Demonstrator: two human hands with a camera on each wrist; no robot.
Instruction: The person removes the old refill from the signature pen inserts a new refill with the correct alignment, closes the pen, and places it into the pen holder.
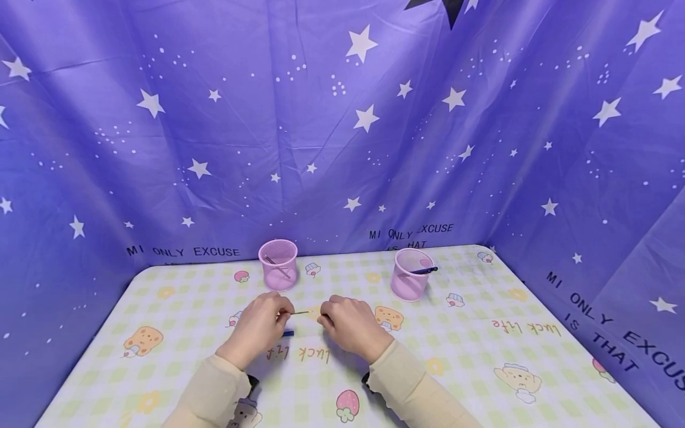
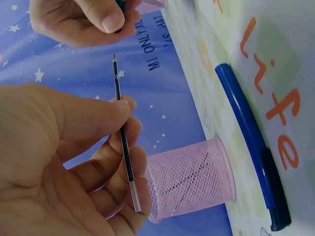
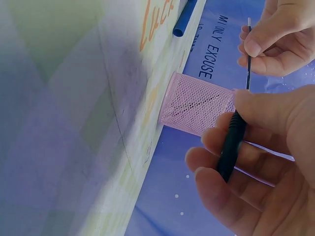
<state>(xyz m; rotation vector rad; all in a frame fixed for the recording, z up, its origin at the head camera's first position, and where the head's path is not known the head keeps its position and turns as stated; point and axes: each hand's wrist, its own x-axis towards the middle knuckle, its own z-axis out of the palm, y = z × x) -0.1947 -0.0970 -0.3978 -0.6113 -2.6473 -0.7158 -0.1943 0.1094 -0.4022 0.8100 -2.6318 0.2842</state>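
My left hand (image 1: 262, 321) pinches a thin dark pen refill (image 2: 129, 162) between thumb and fingers. Its pale end lies along the fingers, and the narrow tip points at my right hand (image 1: 350, 324). A short gap parts that tip from the right hand in the left wrist view. In the right wrist view, the right thumb and fingers hold a dark, ribbed front section of a pen (image 3: 230, 152). Below the left hand, a blue pen barrel (image 2: 251, 132) with a dark clip lies on the tablecloth.
Toward the back of the table stand two pink mesh pen cups. The left cup (image 1: 272, 280) has a thin dark stick inside; dark pens (image 1: 425, 271) lean over the rim of the right cup (image 1: 408, 288). A purple star curtain (image 1: 321, 137) hangs close behind the table.
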